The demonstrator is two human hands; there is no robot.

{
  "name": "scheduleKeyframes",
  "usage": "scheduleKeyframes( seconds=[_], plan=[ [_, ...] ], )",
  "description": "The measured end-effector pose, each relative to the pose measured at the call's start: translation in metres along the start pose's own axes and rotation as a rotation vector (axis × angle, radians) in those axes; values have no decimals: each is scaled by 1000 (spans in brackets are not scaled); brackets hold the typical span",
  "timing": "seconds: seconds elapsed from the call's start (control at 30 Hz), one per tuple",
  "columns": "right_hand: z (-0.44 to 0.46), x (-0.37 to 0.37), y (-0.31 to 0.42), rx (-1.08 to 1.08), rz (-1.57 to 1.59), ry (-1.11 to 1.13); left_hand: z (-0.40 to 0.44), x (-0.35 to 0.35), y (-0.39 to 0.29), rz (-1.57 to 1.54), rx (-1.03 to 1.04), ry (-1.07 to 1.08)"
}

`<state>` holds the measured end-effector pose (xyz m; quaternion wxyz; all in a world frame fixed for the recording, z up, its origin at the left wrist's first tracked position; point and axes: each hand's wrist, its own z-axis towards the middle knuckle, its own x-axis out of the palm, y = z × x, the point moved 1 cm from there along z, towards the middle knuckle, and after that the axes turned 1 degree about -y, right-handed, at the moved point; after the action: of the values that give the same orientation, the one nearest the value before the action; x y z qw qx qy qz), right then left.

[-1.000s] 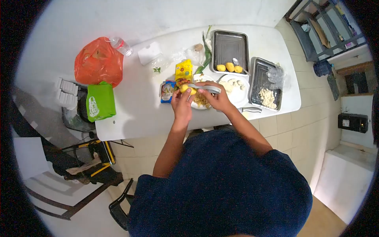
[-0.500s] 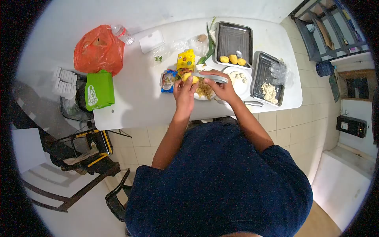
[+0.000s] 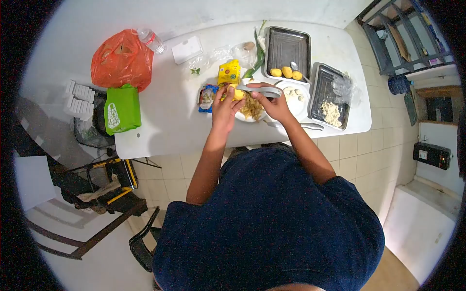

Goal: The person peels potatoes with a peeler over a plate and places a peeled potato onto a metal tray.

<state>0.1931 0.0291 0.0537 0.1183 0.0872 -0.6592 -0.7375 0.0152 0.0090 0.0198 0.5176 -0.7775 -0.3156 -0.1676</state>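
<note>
My left hand (image 3: 225,109) holds a yellow, peeled-looking potato (image 3: 238,94) with its fingers wrapped round it. My right hand (image 3: 275,106) grips a grey-handled peeler (image 3: 266,90), whose far end meets the potato. Below them, a white plate (image 3: 240,116) bears a heap of brownish peels (image 3: 251,109), partly covered by my hands. Just behind my left hand stand a yellow packet (image 3: 228,72) and a blue packet (image 3: 207,98). To the right of my right hand, a white plate (image 3: 302,112) carries several pale pieces.
A dark tray (image 3: 289,46) at the back holds several yellow potatoes (image 3: 287,72) and a spoon (image 3: 294,65). Another tray (image 3: 319,92) has pale crumbly food and plastic. A grey-handled knife (image 3: 310,126) lies near the front edge. Red (image 3: 121,60) and green bags (image 3: 122,109) sit left.
The potato has tilted slightly in my left hand, and the fingers have shifted on it. My right hand has moved a little with the peeler, its handle now angled higher.
</note>
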Motion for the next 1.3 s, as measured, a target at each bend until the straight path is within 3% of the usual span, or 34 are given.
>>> scheduleKeyframes(
  seconds=[0.13,0.4,0.7,1.3],
  plan=[
    [0,1,0,23,33,-22,-3,0,0,239,149,112],
    [1,-1,-1,-30,-22,-9,-10,6,-12,329,115,21],
    [-2,0,19,83,-70,-21,-12,7,-17,410,170,56],
    [-4,11,17,-155,-94,-32,-21,8,-19,449,219,55]
  ],
)
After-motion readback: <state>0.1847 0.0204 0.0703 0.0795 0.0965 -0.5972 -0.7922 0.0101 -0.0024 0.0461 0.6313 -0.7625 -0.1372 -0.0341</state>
